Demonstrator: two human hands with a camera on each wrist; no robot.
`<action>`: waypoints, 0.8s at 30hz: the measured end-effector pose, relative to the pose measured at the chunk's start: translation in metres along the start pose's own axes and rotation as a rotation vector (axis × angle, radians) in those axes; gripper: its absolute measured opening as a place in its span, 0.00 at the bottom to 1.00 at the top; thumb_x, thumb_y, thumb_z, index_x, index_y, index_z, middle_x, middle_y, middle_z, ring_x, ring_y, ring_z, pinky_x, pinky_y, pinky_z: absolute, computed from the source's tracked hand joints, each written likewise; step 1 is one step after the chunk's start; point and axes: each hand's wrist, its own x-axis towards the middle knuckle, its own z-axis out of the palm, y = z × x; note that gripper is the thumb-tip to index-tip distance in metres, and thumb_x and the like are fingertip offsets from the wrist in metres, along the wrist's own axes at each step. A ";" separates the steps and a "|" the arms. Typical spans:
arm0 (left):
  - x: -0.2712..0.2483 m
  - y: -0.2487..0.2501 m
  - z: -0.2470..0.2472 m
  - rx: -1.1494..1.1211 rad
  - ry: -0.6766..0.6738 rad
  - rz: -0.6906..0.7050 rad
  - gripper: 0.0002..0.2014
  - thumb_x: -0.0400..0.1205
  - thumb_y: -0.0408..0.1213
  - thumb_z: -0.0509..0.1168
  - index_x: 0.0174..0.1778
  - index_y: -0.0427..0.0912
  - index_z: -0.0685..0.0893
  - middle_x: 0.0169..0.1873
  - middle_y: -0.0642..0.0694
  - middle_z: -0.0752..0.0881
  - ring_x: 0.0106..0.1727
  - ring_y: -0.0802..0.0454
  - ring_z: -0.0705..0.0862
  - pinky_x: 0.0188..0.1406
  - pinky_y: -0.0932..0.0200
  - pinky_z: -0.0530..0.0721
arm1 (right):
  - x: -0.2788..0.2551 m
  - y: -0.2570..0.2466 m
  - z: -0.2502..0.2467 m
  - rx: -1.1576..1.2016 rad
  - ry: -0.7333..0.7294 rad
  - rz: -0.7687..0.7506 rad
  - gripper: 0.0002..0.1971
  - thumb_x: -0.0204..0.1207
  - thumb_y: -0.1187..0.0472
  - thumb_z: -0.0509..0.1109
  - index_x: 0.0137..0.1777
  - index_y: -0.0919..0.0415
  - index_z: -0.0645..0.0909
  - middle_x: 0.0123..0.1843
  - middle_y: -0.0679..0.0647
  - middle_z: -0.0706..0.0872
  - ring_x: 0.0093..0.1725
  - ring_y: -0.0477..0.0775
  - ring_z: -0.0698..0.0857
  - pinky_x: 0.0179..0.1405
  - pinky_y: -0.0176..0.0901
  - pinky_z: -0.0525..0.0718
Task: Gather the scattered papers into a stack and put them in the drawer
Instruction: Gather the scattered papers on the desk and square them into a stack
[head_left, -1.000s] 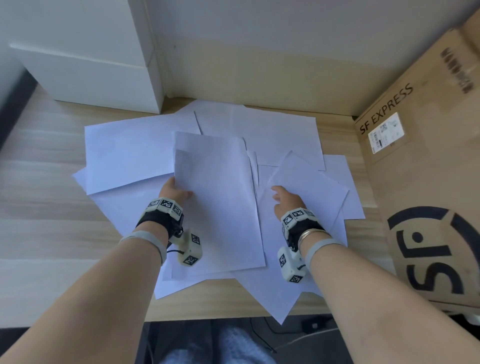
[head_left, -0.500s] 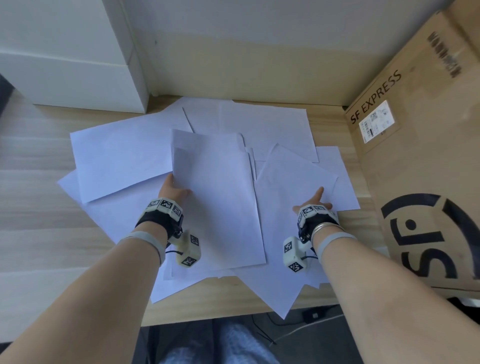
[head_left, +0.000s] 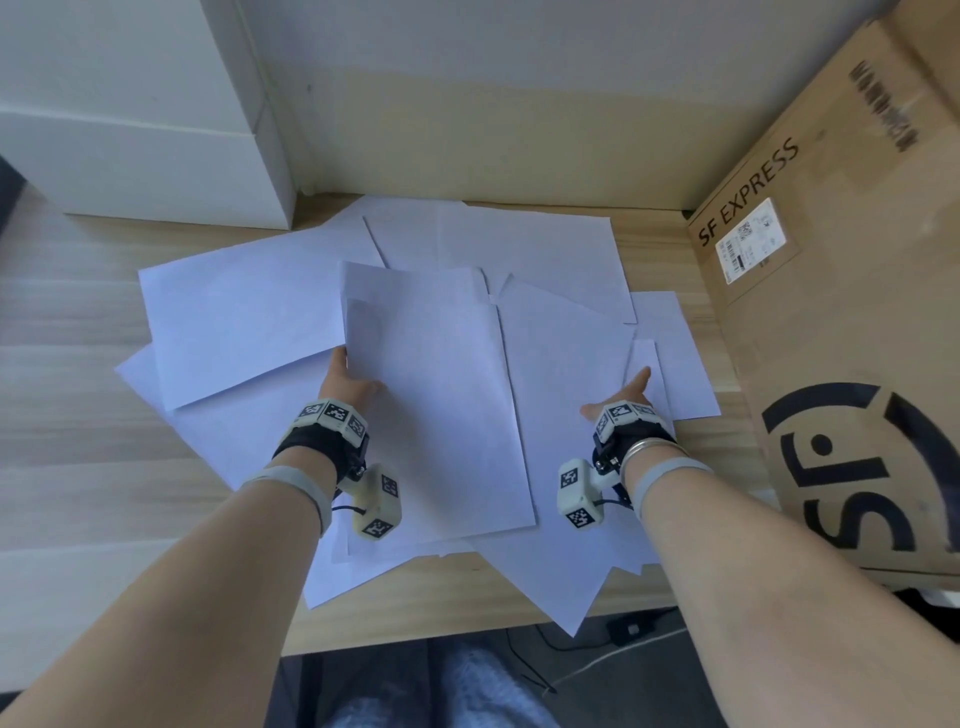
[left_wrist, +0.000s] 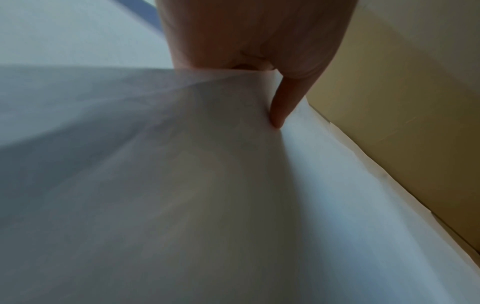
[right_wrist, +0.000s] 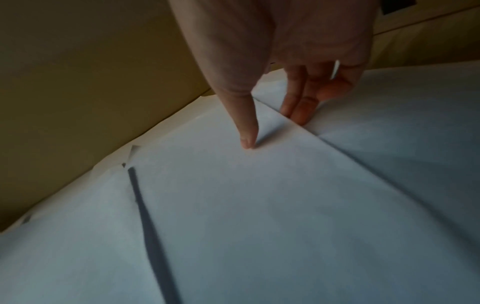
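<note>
Several white sheets lie fanned over the wooden desk (head_left: 78, 467). My left hand (head_left: 345, 374) pinches the left edge of a small gathered stack (head_left: 431, 405) in the middle. In the left wrist view its thumb (left_wrist: 279, 115) lies on top and the fingers are hidden under the paper (left_wrist: 182, 185). My right hand (head_left: 631, 389) rests flat on a loose sheet (head_left: 566, 364) just right of the stack. In the right wrist view the thumb tip (right_wrist: 248, 142) and straight fingers (right_wrist: 298, 115) touch the paper at a sheet's edge. More loose sheets (head_left: 239, 312) lie to the left and at the back.
A white cabinet (head_left: 145, 156) stands at the desk's back left corner. A large cardboard box (head_left: 841, 338) marked SF EXPRESS walls off the right side. Some sheets overhang the desk's near edge (head_left: 571, 613). Bare wood shows on the left.
My right hand has moved right from beside the stack onto the right-hand sheets, and the tilted sheet under it has turned straighter beside the stack. The left hand keeps its hold.
</note>
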 end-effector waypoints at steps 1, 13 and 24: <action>0.000 0.000 0.000 0.001 -0.002 0.000 0.27 0.76 0.27 0.64 0.71 0.43 0.68 0.53 0.39 0.83 0.47 0.41 0.82 0.48 0.53 0.79 | 0.003 -0.003 0.002 0.010 -0.016 -0.045 0.51 0.75 0.62 0.72 0.83 0.52 0.33 0.78 0.67 0.69 0.73 0.64 0.75 0.70 0.55 0.74; 0.001 -0.003 0.001 0.019 0.033 0.022 0.27 0.75 0.29 0.70 0.70 0.40 0.69 0.64 0.38 0.82 0.63 0.37 0.83 0.58 0.52 0.79 | -0.025 -0.027 0.034 -0.177 -0.190 -0.502 0.22 0.80 0.71 0.56 0.71 0.58 0.75 0.69 0.58 0.82 0.66 0.60 0.81 0.58 0.38 0.77; 0.001 -0.009 -0.002 -0.024 0.084 -0.002 0.26 0.75 0.29 0.69 0.69 0.41 0.70 0.63 0.39 0.83 0.60 0.39 0.83 0.55 0.54 0.78 | -0.011 -0.016 0.025 -0.363 -0.186 -0.381 0.04 0.77 0.64 0.68 0.48 0.61 0.82 0.49 0.59 0.85 0.56 0.59 0.82 0.56 0.41 0.79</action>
